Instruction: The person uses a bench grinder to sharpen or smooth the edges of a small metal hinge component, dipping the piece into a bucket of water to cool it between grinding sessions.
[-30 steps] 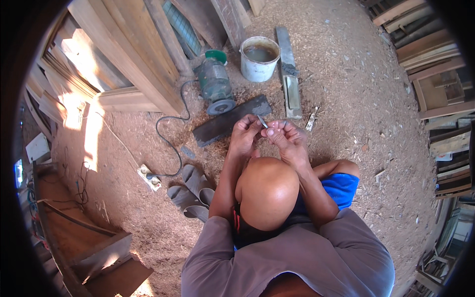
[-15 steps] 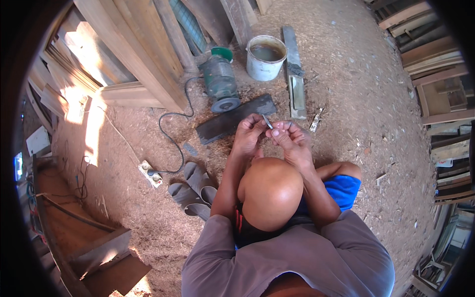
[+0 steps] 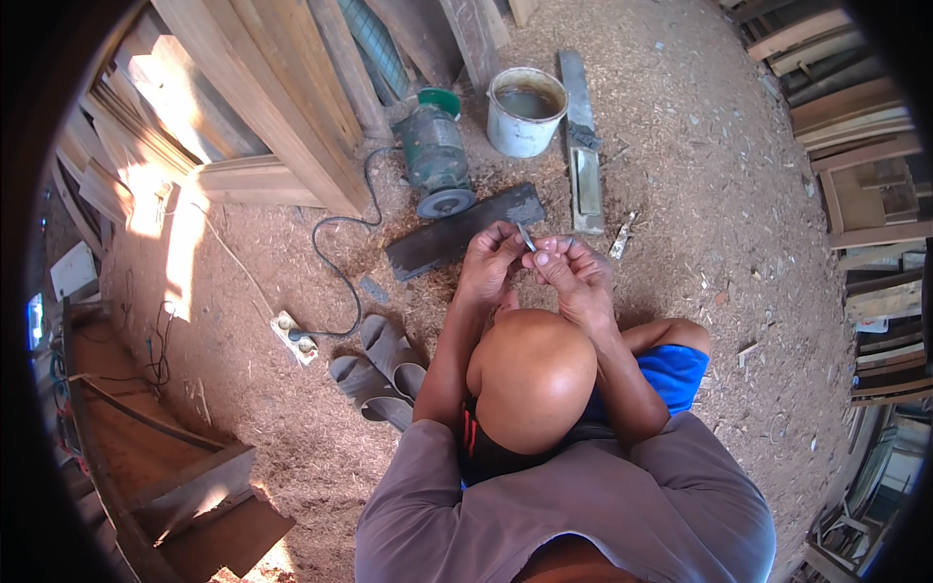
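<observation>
While a green bench grinder [image 3: 433, 146] and a whitish bucket [image 3: 524, 134] stand far off, the right hand [image 3: 575, 270] and left hand [image 3: 490, 260] meet nearer.
The right clamps the near end of a slim grey strip [image 3: 526, 236]; the left touches its left side, but whether it grips I cannot tell. A steady, light pinch clear of any edge seems wise.

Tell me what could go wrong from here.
The slim metallic piece pinched between the left hand and right hand could slip, or nick bare skin if its edge is sharp; that is too small to tell.

The grinder is wired to the power strip, and its grinding wheel shows no guard; if running, it might catch a hand that strays near.

The bucket of murky liquid stands beside the grinder; knocked over, it could wet it.
</observation>
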Demonstrator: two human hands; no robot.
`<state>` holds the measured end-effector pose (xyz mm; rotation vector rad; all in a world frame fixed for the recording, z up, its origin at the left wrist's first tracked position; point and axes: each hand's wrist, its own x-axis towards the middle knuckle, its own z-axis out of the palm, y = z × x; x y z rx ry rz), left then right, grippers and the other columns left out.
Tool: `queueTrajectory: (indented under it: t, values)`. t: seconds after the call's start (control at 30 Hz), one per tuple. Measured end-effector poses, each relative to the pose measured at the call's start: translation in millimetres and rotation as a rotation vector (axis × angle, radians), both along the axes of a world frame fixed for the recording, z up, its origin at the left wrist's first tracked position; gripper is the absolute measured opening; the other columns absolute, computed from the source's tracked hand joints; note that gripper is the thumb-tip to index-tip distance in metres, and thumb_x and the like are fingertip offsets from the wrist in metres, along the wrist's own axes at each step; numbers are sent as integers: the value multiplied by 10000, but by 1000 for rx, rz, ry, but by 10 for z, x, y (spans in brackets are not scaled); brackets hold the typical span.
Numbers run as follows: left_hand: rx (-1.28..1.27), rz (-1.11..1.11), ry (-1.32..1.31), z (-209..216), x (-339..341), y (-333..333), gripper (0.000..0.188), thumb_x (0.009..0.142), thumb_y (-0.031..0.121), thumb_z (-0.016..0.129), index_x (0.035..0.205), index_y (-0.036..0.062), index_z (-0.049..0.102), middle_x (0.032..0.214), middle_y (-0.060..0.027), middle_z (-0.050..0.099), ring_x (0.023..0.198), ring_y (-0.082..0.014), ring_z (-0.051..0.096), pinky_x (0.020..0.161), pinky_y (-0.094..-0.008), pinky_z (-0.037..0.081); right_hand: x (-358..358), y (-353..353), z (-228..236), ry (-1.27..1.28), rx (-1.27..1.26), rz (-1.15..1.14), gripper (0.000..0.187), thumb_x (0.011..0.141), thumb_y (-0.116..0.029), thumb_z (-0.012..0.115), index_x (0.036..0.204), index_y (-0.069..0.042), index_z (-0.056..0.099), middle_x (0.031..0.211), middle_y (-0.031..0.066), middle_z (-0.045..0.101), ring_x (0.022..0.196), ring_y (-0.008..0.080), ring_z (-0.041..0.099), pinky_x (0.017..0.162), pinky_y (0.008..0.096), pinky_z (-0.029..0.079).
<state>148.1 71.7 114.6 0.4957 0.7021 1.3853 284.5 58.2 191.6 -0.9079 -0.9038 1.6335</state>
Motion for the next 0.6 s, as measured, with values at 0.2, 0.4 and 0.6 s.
queueTrajectory:
  t: [0.2,0.4,0.6]
  values:
    - [4,-7,-3,-10,-18,-9,56,912,108,599,915,53,586,806,-33,610,700,-115,599,609,-262,528,-8,-3,-14,-2,0,14,138,855,-18,643,984,22,614,884,81,662,770,93,617,674,213,485]
    - [-1,-4,-25,-48,-34,-8,50,902,99,612,911,58,584,816,-38,618,702,-115,593,623,-256,514,-26,-12,-7,3,-24,10,130,852,-13,644,977,13,617,875,69,658,768,83,606,675,210,476]
    - [-31,68,83,-86,-135,-61,60,894,102,623,891,67,575,815,-41,632,692,-103,588,640,-264,509,36,110,-112,-278,131,-23,98,880,-48,609,957,9,625,816,11,620,746,55,531,676,215,438]
